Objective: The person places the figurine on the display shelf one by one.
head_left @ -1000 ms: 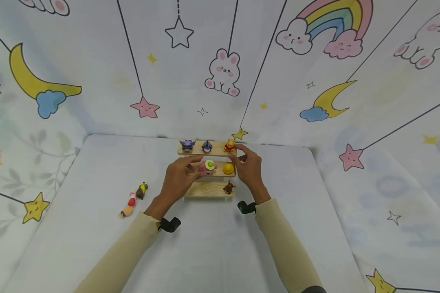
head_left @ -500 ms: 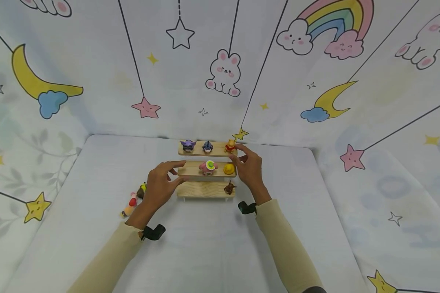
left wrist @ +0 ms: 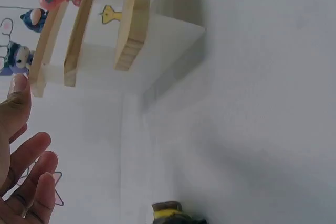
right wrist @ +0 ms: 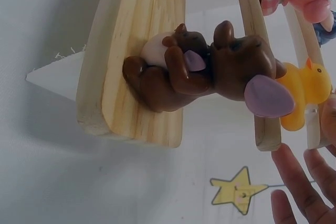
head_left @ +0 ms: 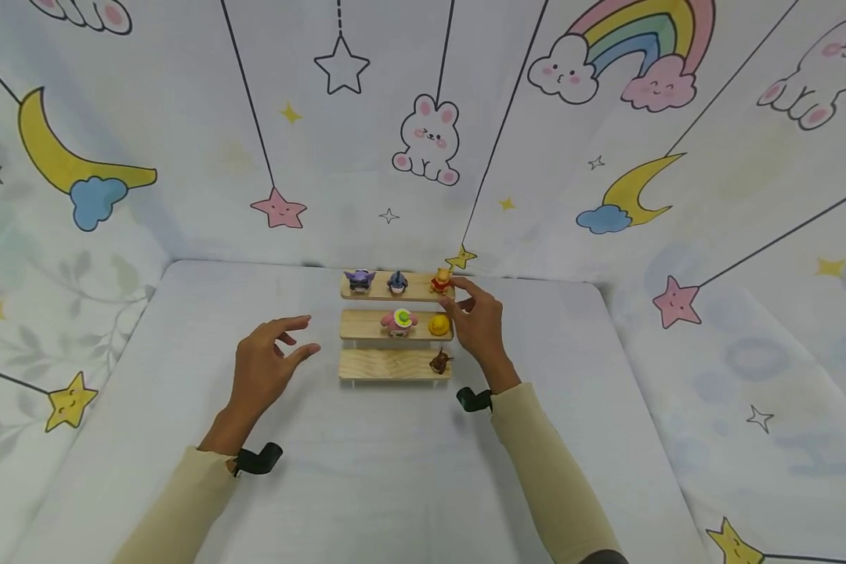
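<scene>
A three-tier wooden display shelf (head_left: 370, 364) stands near the table's back edge. My right hand (head_left: 481, 317) holds the top tier's right end between thumb and index finger, beside a yellow bear figurine in red (head_left: 440, 280). To the left of the shelf, my left hand (head_left: 262, 364) hovers with fingers spread and nothing in them. On the middle tier sit a pink figurine (head_left: 399, 322) and a yellow duck figurine (right wrist: 310, 90). A brown figurine with purple ears (right wrist: 184, 72) occupies the bottom tier's right end. Purple (head_left: 359, 280) and blue (head_left: 397, 282) figurines share the top tier.
A yellow-and-brown figurine (left wrist: 170, 213) lies on the table (head_left: 395, 470) by my left hand, which hides it in the head view. Behind the table rises a printed cloth backdrop (head_left: 366, 157).
My left hand has let go of the pink figurine on the middle tier and moved left, away from the shelf, now covering the loose figurines. My right hand has stayed in place.
</scene>
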`<act>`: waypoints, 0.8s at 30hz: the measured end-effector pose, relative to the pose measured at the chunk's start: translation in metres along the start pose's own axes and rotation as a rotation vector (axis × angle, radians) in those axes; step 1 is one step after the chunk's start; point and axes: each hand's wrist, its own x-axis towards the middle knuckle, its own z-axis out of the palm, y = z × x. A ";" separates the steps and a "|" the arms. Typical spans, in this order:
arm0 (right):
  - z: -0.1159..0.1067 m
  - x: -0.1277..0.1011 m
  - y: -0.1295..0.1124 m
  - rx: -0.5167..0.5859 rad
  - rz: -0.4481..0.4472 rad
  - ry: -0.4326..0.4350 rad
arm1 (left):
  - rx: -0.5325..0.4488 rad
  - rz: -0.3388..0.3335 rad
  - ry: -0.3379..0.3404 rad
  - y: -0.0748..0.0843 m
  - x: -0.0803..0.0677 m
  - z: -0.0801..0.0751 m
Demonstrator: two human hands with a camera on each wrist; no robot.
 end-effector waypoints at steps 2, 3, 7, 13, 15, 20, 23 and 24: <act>0.000 0.000 0.000 0.001 -0.001 0.000 | 0.015 -0.011 0.008 -0.008 -0.003 -0.003; 0.000 0.001 0.000 0.001 -0.001 -0.001 | 0.023 -0.021 0.011 -0.013 -0.005 -0.005; 0.000 0.001 0.000 0.005 -0.008 0.000 | 0.054 -0.060 0.007 -0.028 -0.013 -0.010; -0.001 0.001 0.000 -0.001 -0.005 -0.002 | 0.132 -0.105 -0.021 -0.045 -0.025 -0.013; -0.001 0.000 0.000 -0.003 -0.006 0.000 | 0.158 -0.130 -0.051 -0.049 -0.028 -0.013; -0.001 0.000 -0.001 -0.003 -0.017 0.004 | 0.217 -0.174 -0.118 -0.056 -0.032 -0.012; -0.002 0.000 -0.001 -0.003 -0.019 0.005 | 0.230 -0.177 -0.132 -0.060 -0.032 -0.011; -0.002 0.000 -0.002 -0.003 -0.020 0.004 | 0.229 -0.176 -0.135 -0.061 -0.032 -0.011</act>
